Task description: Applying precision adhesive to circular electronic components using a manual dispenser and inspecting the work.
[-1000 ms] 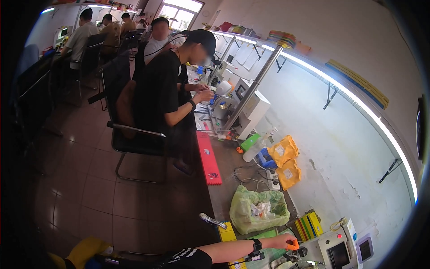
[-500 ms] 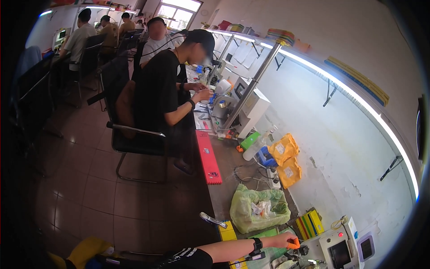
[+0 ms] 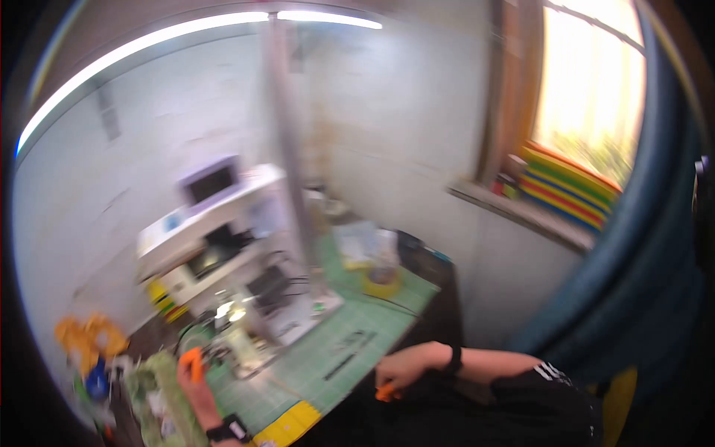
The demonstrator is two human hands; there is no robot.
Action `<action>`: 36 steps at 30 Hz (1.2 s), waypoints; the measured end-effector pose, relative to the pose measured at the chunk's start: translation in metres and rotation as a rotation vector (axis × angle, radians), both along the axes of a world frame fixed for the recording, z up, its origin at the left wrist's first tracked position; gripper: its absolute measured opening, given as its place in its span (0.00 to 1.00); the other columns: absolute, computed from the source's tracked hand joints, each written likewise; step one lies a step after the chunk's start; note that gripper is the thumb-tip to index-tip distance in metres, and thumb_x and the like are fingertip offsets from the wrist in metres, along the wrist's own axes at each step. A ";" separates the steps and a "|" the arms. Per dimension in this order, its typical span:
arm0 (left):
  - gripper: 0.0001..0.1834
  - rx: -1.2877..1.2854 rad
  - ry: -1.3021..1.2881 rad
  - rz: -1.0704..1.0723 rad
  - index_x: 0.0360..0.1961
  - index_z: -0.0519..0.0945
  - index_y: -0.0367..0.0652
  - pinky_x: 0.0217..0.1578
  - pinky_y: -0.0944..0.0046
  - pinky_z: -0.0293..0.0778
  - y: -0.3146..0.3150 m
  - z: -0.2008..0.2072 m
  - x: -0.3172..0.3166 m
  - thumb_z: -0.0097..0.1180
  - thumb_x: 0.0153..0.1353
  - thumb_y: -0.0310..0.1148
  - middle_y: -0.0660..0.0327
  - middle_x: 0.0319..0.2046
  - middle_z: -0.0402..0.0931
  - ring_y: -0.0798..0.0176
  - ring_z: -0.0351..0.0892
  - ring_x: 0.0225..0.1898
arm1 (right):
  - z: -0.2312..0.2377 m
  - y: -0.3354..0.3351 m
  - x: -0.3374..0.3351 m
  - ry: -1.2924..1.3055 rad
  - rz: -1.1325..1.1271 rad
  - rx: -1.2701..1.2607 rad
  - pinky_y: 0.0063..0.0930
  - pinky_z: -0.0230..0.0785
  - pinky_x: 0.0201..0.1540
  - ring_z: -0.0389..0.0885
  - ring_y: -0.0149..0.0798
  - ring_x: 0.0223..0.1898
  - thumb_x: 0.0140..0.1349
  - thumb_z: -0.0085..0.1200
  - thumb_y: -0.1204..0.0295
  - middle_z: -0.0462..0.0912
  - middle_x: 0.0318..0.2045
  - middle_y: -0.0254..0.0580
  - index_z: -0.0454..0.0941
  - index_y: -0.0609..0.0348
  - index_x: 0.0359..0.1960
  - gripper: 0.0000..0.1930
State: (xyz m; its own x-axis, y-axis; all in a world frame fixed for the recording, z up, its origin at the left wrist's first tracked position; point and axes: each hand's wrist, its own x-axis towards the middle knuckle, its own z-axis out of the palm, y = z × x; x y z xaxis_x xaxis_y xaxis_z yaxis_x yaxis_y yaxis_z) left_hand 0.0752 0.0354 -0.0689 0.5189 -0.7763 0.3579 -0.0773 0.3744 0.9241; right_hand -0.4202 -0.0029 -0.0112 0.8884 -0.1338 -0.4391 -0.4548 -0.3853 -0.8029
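Note:
My left hand (image 3: 195,378) is raised at the left end of the bench, beside the small machine (image 3: 242,350) with a bright lamp. Orange coverings, apparently finger cots, wrap its fingertips; blur hides whether anything is between them. My right hand (image 3: 406,366) is by the bench's front edge, over my dark clothing. Its fingers curl downward, with orange at the tips, and whatever they may hold is hidden. Between the hands lies a green cutting mat (image 3: 350,350) with dark thin strips on it. A yellow piece (image 3: 289,425) sits at its near edge.
A white machine housing (image 3: 212,238) with a screen stands behind the mat, next to an upright post (image 3: 290,149). A green-lined bin (image 3: 153,395) and orange packets (image 3: 91,335) are at left. A tape roll (image 3: 381,279) lies far right; a blue curtain (image 3: 633,261) hangs at right.
My view has swung right, from the row of workers to my own bench, window and curtain. My right hand has come into view; my left hand remains near the machine.

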 end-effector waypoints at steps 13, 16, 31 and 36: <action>0.15 0.060 -0.456 -0.001 0.54 0.79 0.34 0.48 0.61 0.74 -0.032 -0.004 0.002 0.52 0.75 0.33 0.54 0.49 0.80 0.62 0.78 0.47 | 0.165 0.089 -0.245 -1.941 -0.676 0.106 0.28 0.65 0.31 0.66 0.27 0.17 0.76 0.34 0.38 0.74 0.21 0.31 0.80 0.46 0.38 0.29; 0.14 0.033 -0.696 0.183 0.49 0.82 0.29 0.44 0.61 0.75 -0.002 0.033 -0.042 0.54 0.75 0.32 0.50 0.43 0.83 0.60 0.81 0.42 | 0.175 0.071 -0.261 -2.039 -0.665 0.188 0.25 0.65 0.32 0.65 0.24 0.17 0.80 0.34 0.48 0.71 0.19 0.28 0.78 0.47 0.30 0.26; 0.17 0.174 -0.209 -0.222 0.54 0.78 0.30 0.51 0.61 0.72 -0.053 0.016 -0.079 0.52 0.76 0.35 0.54 0.47 0.79 0.57 0.77 0.45 | 0.201 0.097 -0.268 -2.543 -0.459 -0.303 0.26 0.75 0.40 0.76 0.30 0.26 0.62 0.67 0.67 0.74 0.55 0.43 0.64 0.61 0.68 0.35; 0.17 0.204 -0.184 -0.617 0.55 0.78 0.31 0.52 0.60 0.74 -0.125 0.005 -0.149 0.52 0.75 0.34 0.53 0.48 0.80 0.56 0.79 0.46 | 0.209 0.156 -0.226 -2.224 -0.039 -0.711 0.28 0.82 0.37 0.85 0.32 0.31 0.65 0.64 0.70 0.64 0.70 0.39 0.69 0.62 0.68 0.31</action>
State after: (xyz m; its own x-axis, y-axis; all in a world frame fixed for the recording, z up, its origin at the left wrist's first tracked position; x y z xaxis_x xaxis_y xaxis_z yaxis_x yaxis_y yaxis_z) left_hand -0.0741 -0.0900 -0.0639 -0.0965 -0.9724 0.2124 -0.0683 0.2193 0.9733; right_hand -0.6467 0.1536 0.1982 -0.2451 0.2045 0.9477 0.5946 -0.7403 0.3135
